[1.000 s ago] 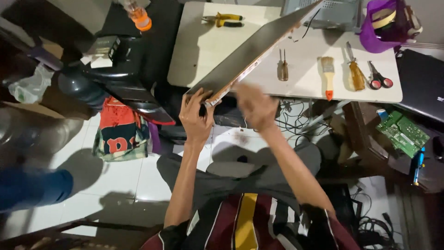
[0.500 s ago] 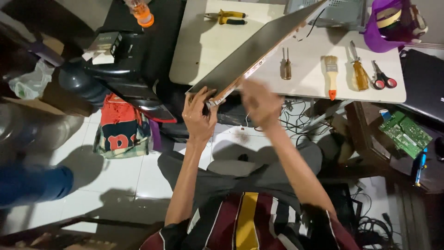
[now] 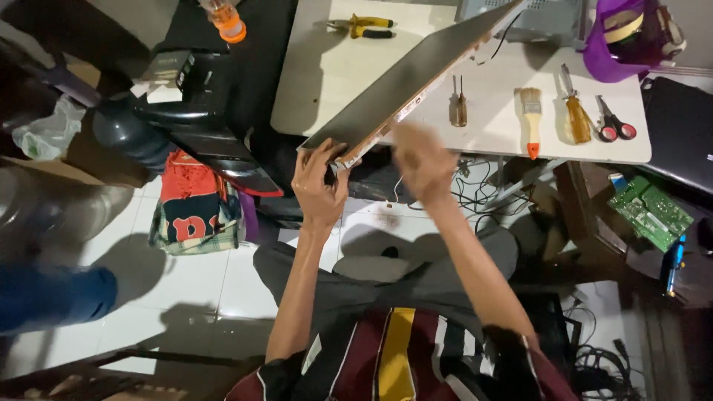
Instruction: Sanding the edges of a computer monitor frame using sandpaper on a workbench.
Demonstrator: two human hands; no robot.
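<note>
A large flat dark panel (image 3: 405, 82) with a pale edge is tilted up on its edge over a low white table (image 3: 327, 82). My left hand (image 3: 319, 182) grips its near lower corner. My right hand (image 3: 422, 160) is blurred with motion just right of that corner, beside the panel's lower edge, and I cannot tell whether it touches the panel. I sit on the floor with my legs under the table's front.
On the table lie yellow pliers (image 3: 364, 26), a small screwdriver (image 3: 459, 104), a paintbrush (image 3: 532, 119), an orange-handled screwdriver (image 3: 575, 115) and scissors (image 3: 615, 122). A purple bag (image 3: 620, 41) sits at the back right. A green circuit board (image 3: 650, 212) and cables lie right; a black monitor (image 3: 200, 119) stands left.
The panel has stayed tilted in my left hand. My right hand has shifted slightly along the lower edge and is now blurred.
</note>
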